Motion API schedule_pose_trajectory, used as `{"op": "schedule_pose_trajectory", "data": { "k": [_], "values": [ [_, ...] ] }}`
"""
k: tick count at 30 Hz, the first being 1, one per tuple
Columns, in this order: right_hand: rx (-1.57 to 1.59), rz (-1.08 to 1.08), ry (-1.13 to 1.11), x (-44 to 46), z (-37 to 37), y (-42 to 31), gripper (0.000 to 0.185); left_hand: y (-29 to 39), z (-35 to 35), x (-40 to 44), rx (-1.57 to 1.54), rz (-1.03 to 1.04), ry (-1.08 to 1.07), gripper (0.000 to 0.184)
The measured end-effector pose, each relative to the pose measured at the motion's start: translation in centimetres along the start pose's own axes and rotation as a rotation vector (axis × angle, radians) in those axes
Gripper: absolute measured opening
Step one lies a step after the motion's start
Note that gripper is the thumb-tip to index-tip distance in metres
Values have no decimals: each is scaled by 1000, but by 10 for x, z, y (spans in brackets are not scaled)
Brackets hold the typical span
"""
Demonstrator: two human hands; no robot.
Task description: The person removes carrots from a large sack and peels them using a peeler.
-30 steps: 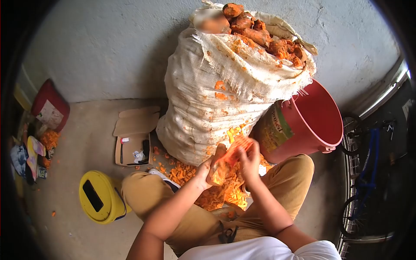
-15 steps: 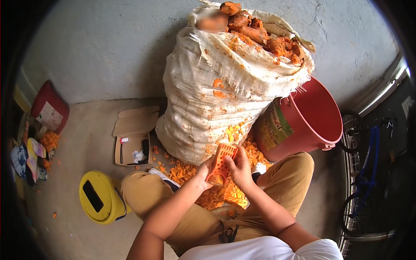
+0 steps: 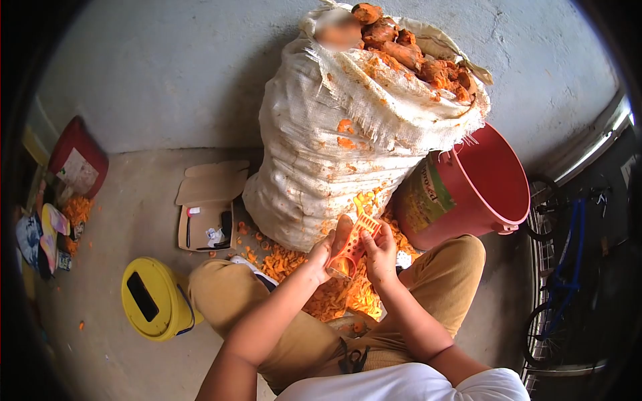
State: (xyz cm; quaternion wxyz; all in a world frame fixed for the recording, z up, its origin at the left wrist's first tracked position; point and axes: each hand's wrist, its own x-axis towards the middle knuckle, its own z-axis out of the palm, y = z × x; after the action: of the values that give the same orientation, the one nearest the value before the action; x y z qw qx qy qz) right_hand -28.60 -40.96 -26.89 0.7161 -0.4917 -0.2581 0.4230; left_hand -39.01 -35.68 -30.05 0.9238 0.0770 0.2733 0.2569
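My left hand [image 3: 322,258] is wrapped round a brown-skinned root vegetable [image 3: 342,230] with an orange cut end. An orange perforated peeler [image 3: 358,239] lies against the vegetable, its lower end over the cut part. My right hand [image 3: 380,254] grips the peeler, the thumb on its holes. Below both hands, a heap of orange peelings [image 3: 341,301] lies on the floor between my legs. Directly in front stands a big white woven sack [image 3: 301,147], with reddish-orange roots [image 3: 408,53] at its open top.
Behind the sack's right side a red bucket [image 3: 461,194] leans. On the left are an open cardboard box [image 3: 207,227], a yellow bucket [image 3: 170,301] with a dark phone [image 3: 142,296] on its lid, and a red container [image 3: 80,157]. A blue bicycle [image 3: 568,274] is at far right.
The peeler was blurred above the vegetable, then lay over it near my left hand. Now it is tilted along the vegetable's right side, with more brown skin showing. The view has shifted slightly.
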Motion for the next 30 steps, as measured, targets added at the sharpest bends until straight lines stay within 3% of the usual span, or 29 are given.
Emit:
{"op": "schedule_pose_trajectory", "data": {
  "k": [3, 5, 10, 16, 22, 30],
  "values": [
    [-136, -137, 108, 14, -22, 4, 23, 3, -5, -6, 120, -14, 71, 37],
    [84, -194, 296, 48, -56, -10, 20, 4, -8, -11, 243, -41, 130, 38],
    [-131, -155, 144, 36, -46, -43, 21, 0, -12, -13, 137, -19, 63, 38],
    [-240, -60, -113, -7, 3, -11, 31, 0, -1, -21, 3, -74, -64, 37],
    [-470, -204, -43, -11, 1, 3, 29, -6, -9, -11, 31, -97, -90, 38],
    [-311, -64, 69, 1, -2, 11, 25, -2, -1, -5, 6, -21, -48, 39]
  ]
}}
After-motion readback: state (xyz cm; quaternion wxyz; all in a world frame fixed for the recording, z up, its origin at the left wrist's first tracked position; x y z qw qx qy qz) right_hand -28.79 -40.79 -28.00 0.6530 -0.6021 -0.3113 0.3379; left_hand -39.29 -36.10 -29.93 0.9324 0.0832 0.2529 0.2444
